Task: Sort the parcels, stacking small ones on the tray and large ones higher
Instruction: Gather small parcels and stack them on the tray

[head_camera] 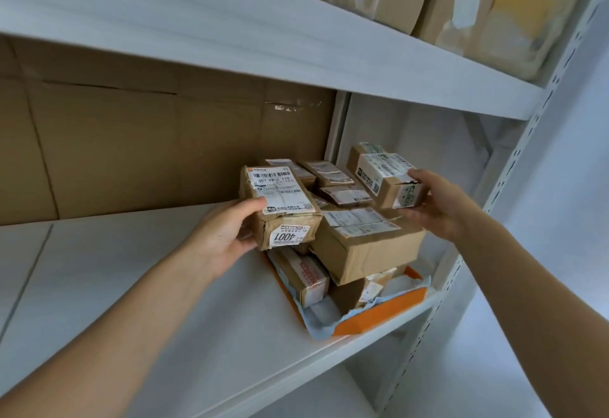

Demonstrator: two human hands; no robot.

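Where parcels crowd the orange tray, a white shelf

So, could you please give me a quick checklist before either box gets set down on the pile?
1. Left hand grips the box marked 4001: ok.
2. Right hand grips the small box: ok.
3. Orange tray fully on the shelf: not ok, its corner overhangs the shelf's front edge.
4. Pile on the tray level: not ok, the big box sits tilted.
5. Room on the upper shelf: cannot tell.

Left parcel: top label "507-PB02 T70"; end sticker "4001".
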